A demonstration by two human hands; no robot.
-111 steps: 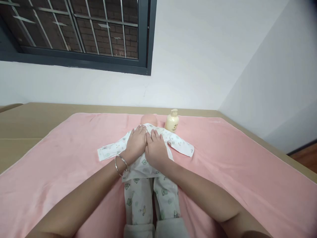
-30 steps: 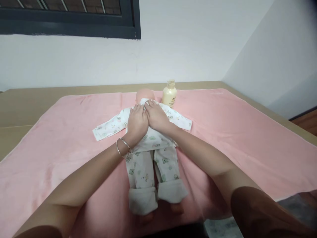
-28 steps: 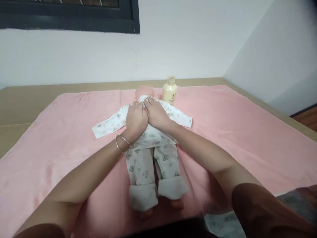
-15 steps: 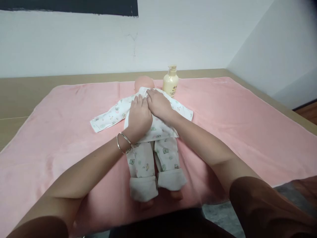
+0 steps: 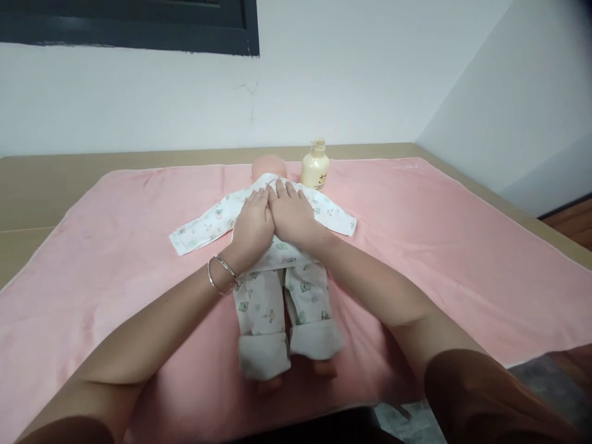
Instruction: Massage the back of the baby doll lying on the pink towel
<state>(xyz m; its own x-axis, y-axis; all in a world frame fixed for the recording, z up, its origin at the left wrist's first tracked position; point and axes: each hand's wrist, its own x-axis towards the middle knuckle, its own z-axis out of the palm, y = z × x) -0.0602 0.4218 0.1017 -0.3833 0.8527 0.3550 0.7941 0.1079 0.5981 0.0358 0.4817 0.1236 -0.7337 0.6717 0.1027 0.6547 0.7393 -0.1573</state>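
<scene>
A baby doll point(image 5: 269, 166) lies with its head toward the wall and its feet toward me, its face out of sight. It wears a white printed top point(image 5: 208, 223) with the sleeves spread out, and matching trousers point(image 5: 263, 302) with turned-up cuffs. My left hand point(image 5: 253, 225) rests flat on the upper part of the top, left of the middle. Beside it, touching, my right hand point(image 5: 292, 213) lies flat with its fingers stretched toward the doll's head. Neither hand holds anything. A bracelet point(image 5: 222, 274) circles my left wrist.
A cream pump bottle point(image 5: 316, 166) stands just right of the doll's head. Under everything is a pink blanket point(image 5: 439, 265) on a tan surface point(image 5: 55, 185). Behind it rises a white wall point(image 5: 346, 80) with a dark-framed panel point(image 5: 139, 34).
My right hand has shifted slightly left and now lies more evenly beside the left one. Both hands stay on the doll's top. The view has tilted up a little.
</scene>
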